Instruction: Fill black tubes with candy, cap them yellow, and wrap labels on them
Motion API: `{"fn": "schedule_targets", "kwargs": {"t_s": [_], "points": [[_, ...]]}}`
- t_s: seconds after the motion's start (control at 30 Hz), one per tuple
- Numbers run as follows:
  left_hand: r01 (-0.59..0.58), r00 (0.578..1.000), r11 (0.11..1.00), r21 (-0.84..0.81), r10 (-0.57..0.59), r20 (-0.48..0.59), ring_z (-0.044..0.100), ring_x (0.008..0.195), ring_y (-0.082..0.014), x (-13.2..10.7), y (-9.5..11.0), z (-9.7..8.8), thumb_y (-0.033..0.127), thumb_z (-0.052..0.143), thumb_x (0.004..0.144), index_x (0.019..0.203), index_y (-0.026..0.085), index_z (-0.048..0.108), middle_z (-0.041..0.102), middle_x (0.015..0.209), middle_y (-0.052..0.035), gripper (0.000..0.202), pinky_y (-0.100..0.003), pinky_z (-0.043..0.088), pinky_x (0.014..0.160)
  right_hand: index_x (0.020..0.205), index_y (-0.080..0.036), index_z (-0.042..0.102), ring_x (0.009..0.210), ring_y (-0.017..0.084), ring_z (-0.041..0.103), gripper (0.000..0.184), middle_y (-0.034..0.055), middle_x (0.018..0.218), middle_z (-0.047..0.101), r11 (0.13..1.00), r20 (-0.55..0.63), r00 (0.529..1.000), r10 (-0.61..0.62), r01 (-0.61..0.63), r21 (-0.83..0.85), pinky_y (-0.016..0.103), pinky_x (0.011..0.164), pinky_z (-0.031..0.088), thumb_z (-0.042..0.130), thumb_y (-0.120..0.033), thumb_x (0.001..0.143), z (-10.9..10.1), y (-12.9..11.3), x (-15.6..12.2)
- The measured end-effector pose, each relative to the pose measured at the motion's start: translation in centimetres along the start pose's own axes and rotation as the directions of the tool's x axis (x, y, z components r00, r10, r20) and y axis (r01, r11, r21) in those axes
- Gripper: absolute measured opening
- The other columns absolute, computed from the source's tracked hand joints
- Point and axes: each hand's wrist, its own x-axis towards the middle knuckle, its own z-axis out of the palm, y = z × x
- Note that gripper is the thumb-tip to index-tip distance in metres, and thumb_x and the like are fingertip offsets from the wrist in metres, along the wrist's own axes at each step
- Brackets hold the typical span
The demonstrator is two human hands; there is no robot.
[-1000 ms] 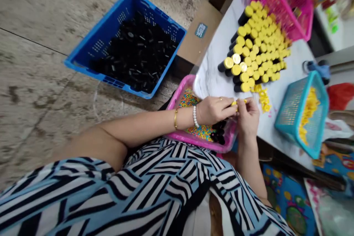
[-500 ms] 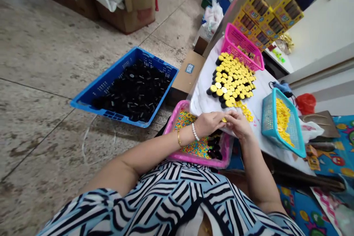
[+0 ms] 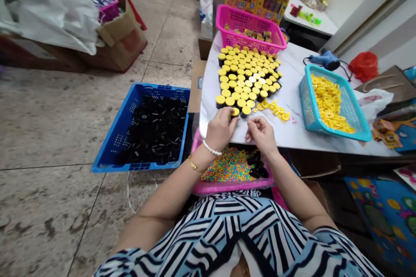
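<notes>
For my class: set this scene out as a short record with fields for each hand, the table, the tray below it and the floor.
Left hand: grasping a yellow-capped container beside the group
Right hand: fingers curled; nothing visibly held
Table: grouped containers, loose yellow pieces, teal basket of yellow pieces, pink basket behind the group
Pink tray: multicoloured beads, black items at its right
Floor: blue crate of black pieces

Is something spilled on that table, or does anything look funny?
Maybe: tiny pink bits lie scattered on the table, like a small spill. Yellow pieces lie loose beside the capped tubes, while many similar ones sit in the teal basket.
</notes>
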Motion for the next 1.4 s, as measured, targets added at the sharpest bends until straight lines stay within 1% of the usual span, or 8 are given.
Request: {"fn": "schedule_targets", "kwargs": {"t_s": [0.13, 0.27, 0.43, 0.57, 0.67, 0.97, 1.23, 1.4], "points": [[0.051, 0.998, 0.998, -0.029, -0.05, 0.047, 0.071, 0.08, -0.0176, 1.1, -0.5, 0.6, 0.021, 0.067, 0.096, 0.125, 0.017, 0.056, 0.074, 0.095, -0.0058, 0.031, -0.031, 0.057, 0.074, 0.09, -0.023, 0.067, 0.062, 0.015, 0.061, 0.026, -0.0005, 0.073, 0.068, 0.955, -0.179, 0.96, -0.216, 0.169, -0.244, 0.03, 0.063, 0.051, 0.069, -0.048, 0.091, -5.0, 0.1, 0.2], [0.049, 0.998, 0.997, -0.064, -0.051, -0.032, 0.069, 0.073, -0.013, -0.5, 0.1, -0.2, 0.029, 0.067, 0.098, 0.114, 0.019, 0.059, 0.075, 0.096, -0.0048, 0.02, -0.028, 0.054, 0.067, 0.09, -0.02, 0.071, 0.088, 0.023, 0.061, 0.013, 0.0075, 0.09, 0.07, 0.626, -0.269, 0.825, -0.498, 0.127, -0.769, 0.039, 0.088, 0.048, 0.069, -0.033, 0.09, -12.3, 0.4, 2.6], [-0.247, 0.953, 0.968, -0.043, 0.25, 0.173, 0.066, 0.071, -0.0146, -7.0, 0.2, -1.7, 0.03, 0.06, 0.102, 0.097, 0.02, 0.065, 0.071, 0.077, -0.0026, 0.013, -0.029, 0.051, 0.066, 0.103, -0.016, 0.077, 0.083, 0.021, 0.057, 0.032, 0.0102, 0.086, 0.071, 0.432, -0.225, 0.915, -0.334, -0.064, -0.899, 0.039, 0.082, 0.04, 0.08, -0.042, 0.084, -16.5, 1.3, 6.5], [-0.191, 0.567, 0.975, 0.109, 0.019, 0.823, 0.071, 0.085, -0.0217, -11.3, -1.2, -1.8, 0.036, 0.066, 0.097, 0.102, 0.016, 0.069, 0.075, 0.094, -0.0113, 0.021, -0.031, 0.053, 0.072, 0.107, -0.011, 0.079, 0.081, 0.015, 0.06, 0.038, 0.0119, 0.09, 0.075, 0.387, -0.167, 0.943, -0.289, -0.045, -0.921, 0.038, 0.079, 0.038, 0.072, -0.044, 0.089, -15.8, 1.0, 7.3], [-0.149, 0.392, 0.966, 0.213, -0.14, 0.909, 0.072, 0.083, -0.0253, -11.6, -2.2, -1.1, 0.036, 0.081, 0.083, 0.096, 0.013, 0.072, 0.075, 0.092, -0.0136, 0.027, -0.032, 0.054, 0.072, 0.11, -0.009, 0.077, 0.095, 0.018, 0.065, 0.044, 0.0153, 0.099, 0.077, 0.324, -0.125, 0.954, -0.273, -0.031, -0.945, 0.039, 0.083, 0.039, 0.072, -0.046, 0.089, -14.9, 0.2, 6.9], [0.055, 0.688, 0.945, 0.323, -0.27, 0.674, 0.063, 0.117, -0.034, -7.7, -3.0, 4.3, 0.027, 0.068, 0.093, 0.134, 0.003, 0.063, 0.069, 0.127, -0.0249, 0.048, -0.046, 0.052, 0.102, 0.117, -0.009, 0.071, 0.068, 0.007, 0.061, 0.041, 0.0057, 0.089, 0.074, 0.778, -0.264, 0.85, -0.455, 0.235, -0.583, 0.027, 0.065, 0.045, 0.08, -0.027, 0.081, -16.4, 1.1, 5.1], [0.004, 0.687, 0.96, 0.28, -0.206, 0.697, 0.068, 0.102, -0.0285, -9.8, -3.2, 0.2, 0.023, 0.067, 0.086, 0.115, 0.011, 0.072, 0.069, 0.114, -0.0179, 0.033, -0.038, 0.057, 0.089, 0.106, -0.017, 0.073, 0.059, 0.01, 0.068, 0.028, 0.0012, 0.089, 0.071, 0.881, -0.341, 0.824, -0.454, 0.358, -0.308, 0.02, 0.044, 0.044, 0.072, -0.009, 0.079, -16.6, 3.0, -1.0], [-0.187, 0.515, 0.942, 0.28, -0.149, 0.844, 0.07, 0.099, -0.031, -10.7, -2.3, -0.1, 0.019, 0.061, 0.088, 0.114, 0.008, 0.073, 0.068, 0.11, -0.0203, 0.03, -0.04, 0.057, 0.087, 0.103, -0.019, 0.075, 0.059, 0.01, 0.067, 0.028, -0.0002, 0.086, 0.073, 0.909, -0.316, 0.859, -0.404, 0.339, -0.242, 0.022, 0.045, 0.046, 0.073, -0.013, 0.076, -14.7, 3.0, -2.1]]}}
